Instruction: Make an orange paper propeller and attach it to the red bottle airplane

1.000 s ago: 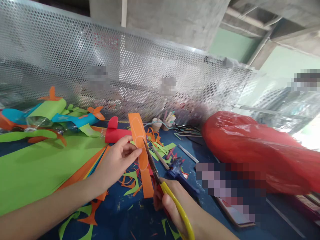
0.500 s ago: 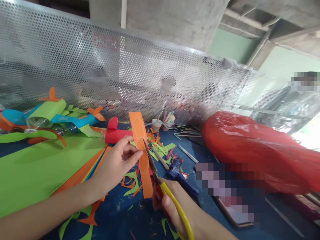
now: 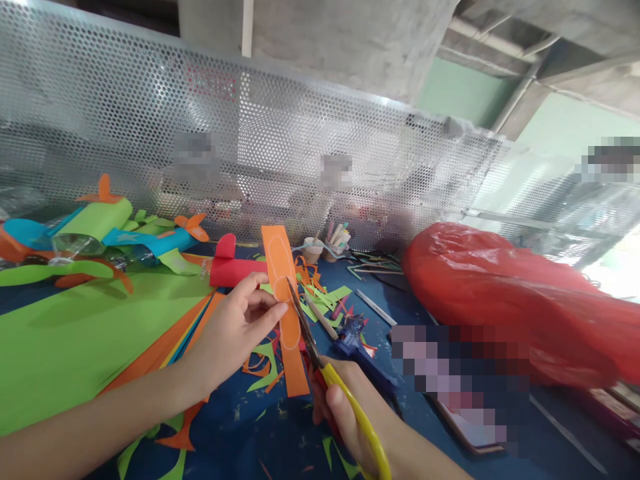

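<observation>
An orange paper strip (image 3: 281, 257) with pale rounded outlines drawn on it stands nearly upright in the middle of the view. My left hand (image 3: 245, 320) pinches its left edge between thumb and fingers. In my right hand (image 3: 350, 407) is a pair of scissors (image 3: 309, 337) with yellow and red handles. The blades lie against the right side of the strip, tips near the drawn outline; they look nearly closed. Behind my left fingers lies a red paper-wrapped tube (image 3: 239, 272) with a rounded red fin. Part of the strip is hidden by my left fingers.
A blue glue gun (image 3: 363, 353) and a phone (image 3: 475, 427) lie right of my hands. Green paper sheets (image 3: 60, 333) and paper-covered bottles (image 3: 95, 223) fill the left. Paper scraps (image 3: 325, 300), a cup of chalk-like sticks (image 3: 336, 243) and a big red plastic bag (image 3: 500, 300) are farther off.
The orange strip has shifted and tilted very slightly, its top edge a bit right. My right hand and the scissors have moved only a little; both holds stay the same.
</observation>
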A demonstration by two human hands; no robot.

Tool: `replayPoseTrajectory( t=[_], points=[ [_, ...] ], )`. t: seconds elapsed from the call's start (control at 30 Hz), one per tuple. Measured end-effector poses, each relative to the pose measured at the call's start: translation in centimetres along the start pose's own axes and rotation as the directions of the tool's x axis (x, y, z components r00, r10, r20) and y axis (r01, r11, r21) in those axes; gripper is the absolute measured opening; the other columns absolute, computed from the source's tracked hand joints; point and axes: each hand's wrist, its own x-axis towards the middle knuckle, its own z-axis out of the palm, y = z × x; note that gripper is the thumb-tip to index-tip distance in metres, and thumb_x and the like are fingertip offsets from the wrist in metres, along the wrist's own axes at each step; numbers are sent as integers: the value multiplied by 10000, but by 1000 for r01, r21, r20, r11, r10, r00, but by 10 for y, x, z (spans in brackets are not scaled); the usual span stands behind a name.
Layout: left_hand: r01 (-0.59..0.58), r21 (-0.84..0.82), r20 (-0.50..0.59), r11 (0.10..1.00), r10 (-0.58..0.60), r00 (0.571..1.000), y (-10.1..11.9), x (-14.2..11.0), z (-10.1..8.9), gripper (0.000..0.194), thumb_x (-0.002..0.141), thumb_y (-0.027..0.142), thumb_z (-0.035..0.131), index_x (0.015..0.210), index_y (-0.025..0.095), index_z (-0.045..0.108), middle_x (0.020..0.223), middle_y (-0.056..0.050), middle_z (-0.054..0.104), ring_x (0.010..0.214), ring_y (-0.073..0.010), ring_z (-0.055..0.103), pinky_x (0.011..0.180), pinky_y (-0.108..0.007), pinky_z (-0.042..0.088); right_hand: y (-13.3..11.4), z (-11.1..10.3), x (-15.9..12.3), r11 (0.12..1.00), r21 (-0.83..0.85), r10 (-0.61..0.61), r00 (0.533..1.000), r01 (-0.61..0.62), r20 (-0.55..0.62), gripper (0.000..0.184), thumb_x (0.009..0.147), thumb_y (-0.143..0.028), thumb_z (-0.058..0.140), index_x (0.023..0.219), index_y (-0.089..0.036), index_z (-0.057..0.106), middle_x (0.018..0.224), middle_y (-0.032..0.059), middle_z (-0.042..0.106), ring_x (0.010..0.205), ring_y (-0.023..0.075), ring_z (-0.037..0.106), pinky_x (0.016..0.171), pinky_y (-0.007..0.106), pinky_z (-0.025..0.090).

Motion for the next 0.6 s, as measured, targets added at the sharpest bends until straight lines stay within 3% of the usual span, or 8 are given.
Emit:
replayPoseTrajectory(
  t=[0.2,0.6],
  points=[
    [33,-42,-5,999,-33,999,3,0,1,403,820,358,642,1147,202,463,766,18,665,809,-200,656,728,-310,501,-3,0,-1,999,38,12,1000,-12,2,653,849,-790,173,676,-204,402,550,-33,392,492,100,337,446,236,295],
    [50,-66,-9,997,-51,999,6,-1,2,429,801,369,641,1150,200,456,764,15,656,802,-208,655,718,-331,494,-10,-2,1,999,50,-6,1000,7,-13,649,853,-784,201,639,-201,389,516,-42,374,460,84,284,413,237,225]
  ],
)
